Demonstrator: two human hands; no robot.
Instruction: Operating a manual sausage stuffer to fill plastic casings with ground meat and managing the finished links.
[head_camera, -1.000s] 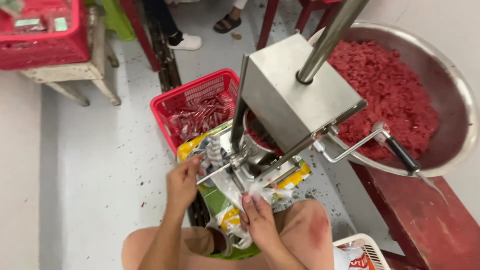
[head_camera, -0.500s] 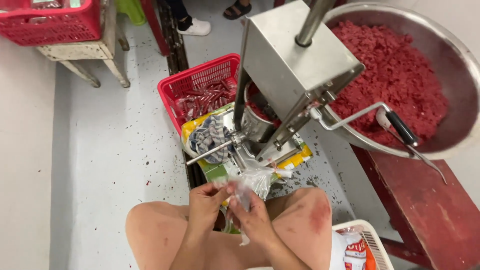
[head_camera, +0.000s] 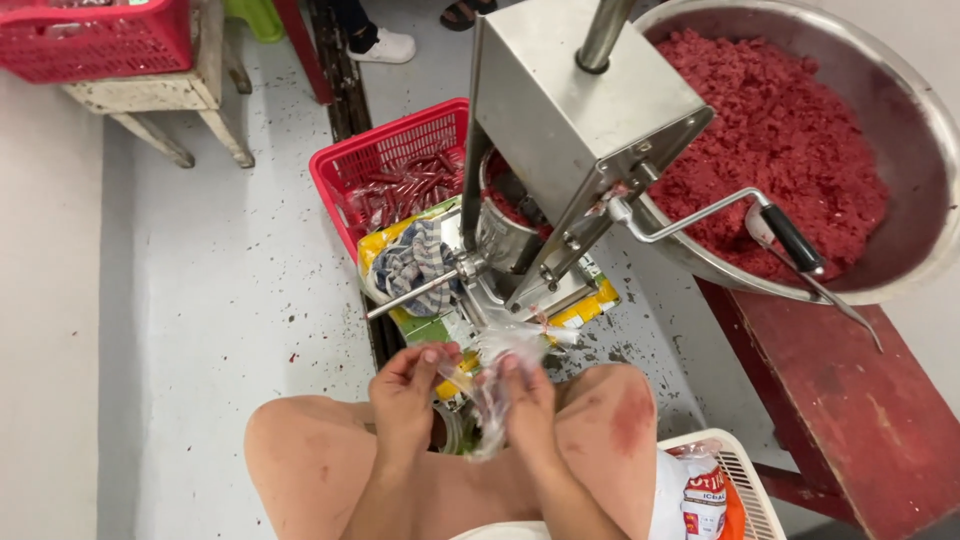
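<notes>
Grey floor; both hands (head_camera: 465, 390) pinch clear casing (head_camera: 490, 400), long axis hanging downward

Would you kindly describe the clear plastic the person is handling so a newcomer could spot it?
Start at the steel stuffing machine beside the big bowl of red mince. Below its nozzle, above the bare knees, the left hand and right hand pinch a crumpled clear plastic casing, the only see-through thing there.
</notes>
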